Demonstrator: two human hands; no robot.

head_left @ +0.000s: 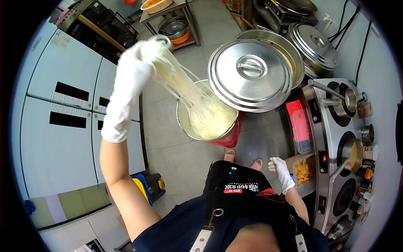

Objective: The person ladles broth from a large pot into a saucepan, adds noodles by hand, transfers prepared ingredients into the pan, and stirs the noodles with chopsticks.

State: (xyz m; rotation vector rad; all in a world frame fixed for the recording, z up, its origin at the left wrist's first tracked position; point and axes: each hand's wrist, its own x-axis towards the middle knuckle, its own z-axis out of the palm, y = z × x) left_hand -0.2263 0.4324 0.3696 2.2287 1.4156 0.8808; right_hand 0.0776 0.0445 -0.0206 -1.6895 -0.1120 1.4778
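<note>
Raised high at the left, my white-gloved left hand point(136, 65) is closed round a bundle of pale thin noodles point(178, 82). The strands hang down into a metal bucket point(181, 124), where more noodles lie heaped. A small round dark-and-shiny edge shows by the fingers; what it belongs to is unclear. My right hand point(280, 171), gloved too, hangs low beside my apron with curled fingers and nothing visible in them. Closest to it is a tub of yellow-orange pieces point(304, 171).
A large lid point(251, 75) partly covers a wide steel pot point(296, 59) behind the bucket. The bucket rests on something red point(233, 136). Along the right runs a cooktop point(333, 161) with a saucepan point(352, 152). White cabinets point(58, 126) line the left. A metal table point(168, 14) stands behind.
</note>
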